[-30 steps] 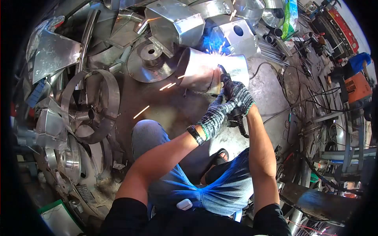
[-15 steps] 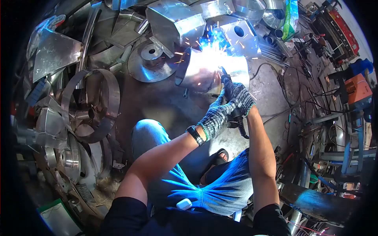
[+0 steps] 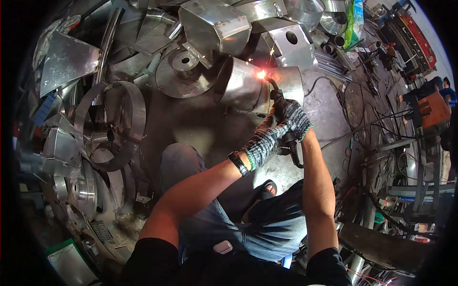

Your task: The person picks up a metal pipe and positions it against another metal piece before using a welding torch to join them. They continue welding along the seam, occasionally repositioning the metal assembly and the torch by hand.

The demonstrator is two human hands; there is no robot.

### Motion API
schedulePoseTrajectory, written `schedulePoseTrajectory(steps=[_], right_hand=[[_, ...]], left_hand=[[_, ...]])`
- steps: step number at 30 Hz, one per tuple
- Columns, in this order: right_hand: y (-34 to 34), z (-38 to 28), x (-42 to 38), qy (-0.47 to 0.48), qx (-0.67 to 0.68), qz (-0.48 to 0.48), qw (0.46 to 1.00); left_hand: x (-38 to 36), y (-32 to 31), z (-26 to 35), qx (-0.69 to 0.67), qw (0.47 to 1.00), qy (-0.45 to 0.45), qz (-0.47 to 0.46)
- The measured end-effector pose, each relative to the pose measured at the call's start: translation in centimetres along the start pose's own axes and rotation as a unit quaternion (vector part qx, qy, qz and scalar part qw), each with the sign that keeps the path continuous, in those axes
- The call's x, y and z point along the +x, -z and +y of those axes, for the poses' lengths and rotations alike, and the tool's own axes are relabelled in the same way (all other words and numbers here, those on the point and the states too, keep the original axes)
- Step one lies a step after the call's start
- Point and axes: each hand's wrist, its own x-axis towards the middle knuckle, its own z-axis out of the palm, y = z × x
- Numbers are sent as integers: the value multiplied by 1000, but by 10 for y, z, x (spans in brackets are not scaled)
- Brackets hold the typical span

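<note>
A MIG-style welding torch [image 3: 275, 91] points up and left at a metal cylinder [image 3: 242, 81] lying on its side. Its curved nozzle is close to a glowing red spot on the seam where the cylinder meets a second pipe section [image 3: 290, 83]. My right hand [image 3: 294, 118], in a grey knit glove, is wrapped round the torch handle. My left hand [image 3: 267, 139], gloved too, closes on the handle from the left, against the right hand; its fingertips are partly hidden. A black cable bends down beneath the hands.
Beyond the cylinder stand a box-shaped metal part [image 3: 214, 28] and a plate with a hole [image 3: 289, 40]. A round flanged disc [image 3: 183, 78] lies left of it, a wide metal ring [image 3: 109, 126] farther left. Cables run along the right floor. Another person [image 3: 447, 90] is at the far right.
The bright blue-white arc and its spray of sparks have died down to a small red glow with a few sparks. Both hands hold almost the same position.
</note>
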Motion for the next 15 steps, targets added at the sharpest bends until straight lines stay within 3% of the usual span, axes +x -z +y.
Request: schedulePoseTrajectory(steps=[4,6,7,15], right_hand=[[-6,2,5,-12,-68,-14,998],[-3,-4,3,-8,-21,18,1000],[3,-4,2,6,6,-25,1000],[-2,-5,3,-12,20,-10,1000]], left_hand=[[-4,-7,2,2,999,-33,-2],[-11,-11,8,-29,999,-12,-13],[-9,-8,6,-29,999,-12,-13],[-5,-1,0,18,1000,-6,2]])
